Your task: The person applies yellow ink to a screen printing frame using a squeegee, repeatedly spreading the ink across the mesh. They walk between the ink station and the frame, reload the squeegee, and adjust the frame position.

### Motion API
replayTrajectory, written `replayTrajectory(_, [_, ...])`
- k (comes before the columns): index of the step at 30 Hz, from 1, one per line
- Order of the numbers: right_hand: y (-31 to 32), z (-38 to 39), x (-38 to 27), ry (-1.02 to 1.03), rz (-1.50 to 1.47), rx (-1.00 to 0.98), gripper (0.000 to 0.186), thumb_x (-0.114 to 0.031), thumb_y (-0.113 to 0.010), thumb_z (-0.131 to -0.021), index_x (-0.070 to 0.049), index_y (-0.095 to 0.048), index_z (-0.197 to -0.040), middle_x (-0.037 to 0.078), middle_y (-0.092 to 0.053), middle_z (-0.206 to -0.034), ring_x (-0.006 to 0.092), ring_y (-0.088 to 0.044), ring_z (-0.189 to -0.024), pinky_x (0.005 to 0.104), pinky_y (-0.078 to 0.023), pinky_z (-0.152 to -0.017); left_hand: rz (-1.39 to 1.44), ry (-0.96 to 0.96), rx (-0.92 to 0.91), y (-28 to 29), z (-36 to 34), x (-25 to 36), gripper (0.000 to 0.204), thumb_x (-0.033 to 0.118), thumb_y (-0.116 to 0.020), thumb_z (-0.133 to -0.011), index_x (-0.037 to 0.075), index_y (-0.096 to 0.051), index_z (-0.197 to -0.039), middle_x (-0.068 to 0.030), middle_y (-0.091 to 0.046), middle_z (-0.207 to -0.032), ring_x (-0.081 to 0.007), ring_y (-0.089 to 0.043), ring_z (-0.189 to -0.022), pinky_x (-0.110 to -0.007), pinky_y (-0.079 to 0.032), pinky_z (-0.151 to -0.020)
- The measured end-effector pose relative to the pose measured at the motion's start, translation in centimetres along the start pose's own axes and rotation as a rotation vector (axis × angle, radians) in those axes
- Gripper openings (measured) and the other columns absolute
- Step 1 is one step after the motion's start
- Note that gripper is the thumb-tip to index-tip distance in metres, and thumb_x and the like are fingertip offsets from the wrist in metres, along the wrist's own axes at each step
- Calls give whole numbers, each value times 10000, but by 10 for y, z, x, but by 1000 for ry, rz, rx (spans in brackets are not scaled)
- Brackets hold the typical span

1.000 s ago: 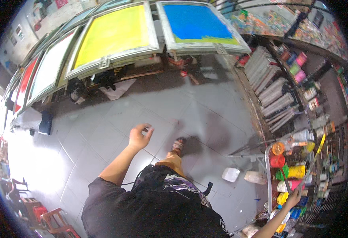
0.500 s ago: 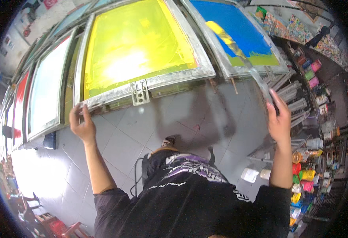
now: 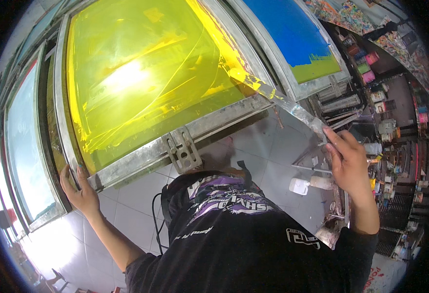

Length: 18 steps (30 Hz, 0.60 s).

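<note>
Right hand (image 3: 347, 160) fingers grasp the spatula (image 3: 300, 113); left hand (image 3: 81, 194) fingers at the frame's (image 3: 126, 166) near-left corner, clasp cannot be told. Spatula's yellow tip at the screen's (image 3: 141, 110) right edge, contact unclear: likely ink-working; next move calls for controlled blade angle.

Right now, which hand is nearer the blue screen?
Right: the right hand is below the blue screen in view; the left hand is farther, at the near left corner of the yellow screen.

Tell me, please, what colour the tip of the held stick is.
The stick has a bright yellow tip, seen best in the head view.
</note>
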State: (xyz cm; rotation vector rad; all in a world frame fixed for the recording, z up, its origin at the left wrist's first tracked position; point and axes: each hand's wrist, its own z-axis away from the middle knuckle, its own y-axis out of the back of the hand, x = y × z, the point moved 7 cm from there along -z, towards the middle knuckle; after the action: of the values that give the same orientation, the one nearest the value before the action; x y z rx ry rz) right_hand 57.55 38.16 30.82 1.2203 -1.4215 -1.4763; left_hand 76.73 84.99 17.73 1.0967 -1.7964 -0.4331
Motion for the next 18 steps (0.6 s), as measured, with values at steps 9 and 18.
replayTrajectory(9, [-11,-8,-10,-34,85,-77,358,-56,-585,-750,-125,-557,-1100,157,-529,-815,357,-551,-650,419,-435,-532,81,61,-23,-8,-7,-5,310,174,-551,-851,-27,-512,-1084,-143,-525,-1075,-244,-487,-1019,-328,-349,-895])
replayTrajectory(18, [-17,-20,-21,18,116,-23,337,-86,-586,-763,-116,-552,-1097,147,-493,-753,349,-522,-587,420,-410,-500,20,47,1,-12,-10,-7,318,180,-556,-846,-32,-515,-1079,-152,-524,-1074,-251,-496,-1014,-339,-365,-888])
